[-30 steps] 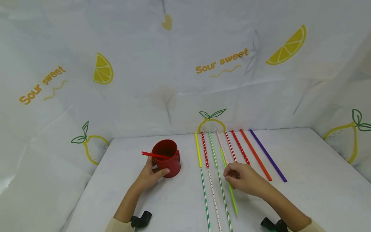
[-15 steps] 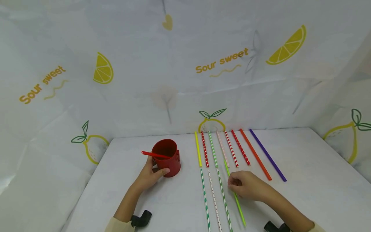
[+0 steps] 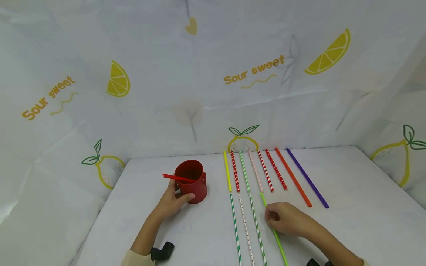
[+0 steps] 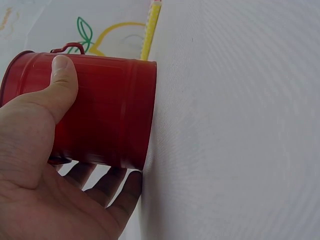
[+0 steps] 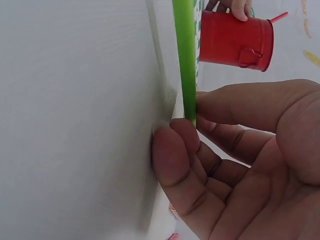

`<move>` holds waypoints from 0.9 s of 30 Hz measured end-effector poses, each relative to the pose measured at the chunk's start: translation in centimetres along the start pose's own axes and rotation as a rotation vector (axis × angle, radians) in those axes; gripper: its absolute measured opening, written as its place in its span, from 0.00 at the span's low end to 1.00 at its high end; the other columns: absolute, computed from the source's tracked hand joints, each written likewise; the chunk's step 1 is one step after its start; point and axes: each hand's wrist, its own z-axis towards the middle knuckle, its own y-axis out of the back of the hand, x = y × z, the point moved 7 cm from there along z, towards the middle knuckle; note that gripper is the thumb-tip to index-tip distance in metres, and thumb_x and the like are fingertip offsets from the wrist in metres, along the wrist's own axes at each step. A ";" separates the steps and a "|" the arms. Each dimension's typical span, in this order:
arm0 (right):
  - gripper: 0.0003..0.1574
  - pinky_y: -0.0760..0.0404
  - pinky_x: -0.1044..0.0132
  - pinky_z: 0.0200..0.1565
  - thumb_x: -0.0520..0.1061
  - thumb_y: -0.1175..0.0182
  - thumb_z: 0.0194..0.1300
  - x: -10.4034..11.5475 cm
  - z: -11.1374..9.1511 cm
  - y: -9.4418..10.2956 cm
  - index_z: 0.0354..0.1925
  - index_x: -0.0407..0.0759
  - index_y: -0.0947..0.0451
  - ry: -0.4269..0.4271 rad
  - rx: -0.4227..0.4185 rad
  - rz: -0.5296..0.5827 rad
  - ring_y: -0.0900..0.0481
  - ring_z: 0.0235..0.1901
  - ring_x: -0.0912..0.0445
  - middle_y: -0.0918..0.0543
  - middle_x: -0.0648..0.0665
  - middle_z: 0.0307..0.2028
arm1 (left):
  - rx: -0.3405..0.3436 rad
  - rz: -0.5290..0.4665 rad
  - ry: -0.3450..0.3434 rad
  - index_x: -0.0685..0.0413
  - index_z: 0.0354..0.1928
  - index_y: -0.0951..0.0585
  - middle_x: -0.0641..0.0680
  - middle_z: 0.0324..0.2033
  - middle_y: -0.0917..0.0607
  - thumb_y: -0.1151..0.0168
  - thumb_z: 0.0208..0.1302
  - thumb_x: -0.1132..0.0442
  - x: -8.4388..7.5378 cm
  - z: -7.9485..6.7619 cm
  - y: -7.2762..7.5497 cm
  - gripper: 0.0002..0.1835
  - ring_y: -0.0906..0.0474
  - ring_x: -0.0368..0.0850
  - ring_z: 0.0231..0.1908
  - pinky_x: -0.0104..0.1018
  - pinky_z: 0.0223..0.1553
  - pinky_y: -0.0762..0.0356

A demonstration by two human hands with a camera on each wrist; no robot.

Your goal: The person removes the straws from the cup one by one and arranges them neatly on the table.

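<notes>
My left hand (image 3: 170,204) grips a small red metal bucket (image 3: 199,189) standing upright on the white table, thumb across its side in the left wrist view and fingers behind and under. A red straw (image 3: 173,177) leans in the bucket, one end poking past the rim to the left. My right hand (image 3: 288,220) pinches a plain bright green straw (image 3: 281,247) between thumb and fingertips, close over the table. Its far end points at the near end of a pale pink straw (image 3: 256,171). A green-and-white striped straw (image 3: 257,231) lies just left of it.
The back row holds a yellow straw (image 3: 227,171), several patterned straws, an orange straw (image 3: 293,176) and a purple straw (image 3: 307,178). Nearer, a teal striped straw (image 3: 235,229) and a dotted white straw (image 3: 246,231) lie side by side. A white printed backdrop (image 3: 149,122) rises behind the table.
My right hand has drawn the green straw toward me and slightly right, from beside the pink straw to below its near end. The left hand and the bucket have stayed put.
</notes>
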 end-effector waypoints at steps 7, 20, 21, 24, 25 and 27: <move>0.12 0.33 0.69 0.22 0.31 0.36 0.57 -0.3 -0.1 -0.1 0.29 0.47 0.24 0.007 0.017 -0.016 0.34 0.21 0.64 0.30 0.55 0.20 | -0.003 0.000 0.002 0.37 0.74 0.44 0.49 0.68 0.32 0.25 0.59 0.61 0.0 0.0 0.0 0.47 0.34 0.55 0.66 0.49 0.58 0.23; 0.11 0.33 0.68 0.23 0.36 0.33 0.59 -0.4 -0.2 -0.2 0.28 0.50 0.24 0.014 0.024 -0.032 0.33 0.21 0.64 0.30 0.56 0.19 | 0.002 0.006 -0.012 0.38 0.74 0.44 0.49 0.68 0.32 0.25 0.59 0.61 -0.2 -0.1 -0.1 0.47 0.34 0.55 0.66 0.48 0.57 0.22; 0.11 0.33 0.68 0.23 0.36 0.33 0.59 -0.4 -0.2 -0.2 0.28 0.51 0.23 0.012 0.026 -0.036 0.33 0.21 0.64 0.30 0.56 0.18 | 0.002 0.005 -0.014 0.38 0.74 0.45 0.49 0.68 0.32 0.25 0.59 0.61 -0.2 -0.2 -0.1 0.47 0.34 0.55 0.66 0.48 0.57 0.22; 0.12 0.33 0.68 0.23 0.38 0.32 0.60 -0.4 -0.1 -0.2 0.28 0.53 0.23 0.009 0.030 -0.048 0.33 0.21 0.64 0.30 0.57 0.18 | -0.002 0.007 -0.017 0.38 0.74 0.44 0.50 0.68 0.32 0.25 0.59 0.61 -0.2 -0.2 -0.1 0.47 0.34 0.55 0.66 0.49 0.57 0.22; 0.12 0.33 0.69 0.23 0.38 0.32 0.60 -0.4 -0.1 -0.2 0.27 0.54 0.23 0.010 0.029 -0.053 0.33 0.21 0.64 0.30 0.57 0.18 | -0.003 0.007 -0.016 0.38 0.74 0.44 0.50 0.68 0.32 0.25 0.59 0.61 -0.2 -0.2 -0.1 0.47 0.34 0.55 0.66 0.49 0.57 0.22; 0.12 0.33 0.69 0.23 0.38 0.32 0.59 -0.4 -0.1 -0.2 0.27 0.54 0.23 0.010 0.025 -0.059 0.33 0.21 0.64 0.30 0.57 0.18 | -0.005 0.008 -0.013 0.39 0.74 0.44 0.50 0.67 0.32 0.26 0.59 0.61 -0.3 -0.2 -0.1 0.47 0.34 0.55 0.66 0.49 0.57 0.22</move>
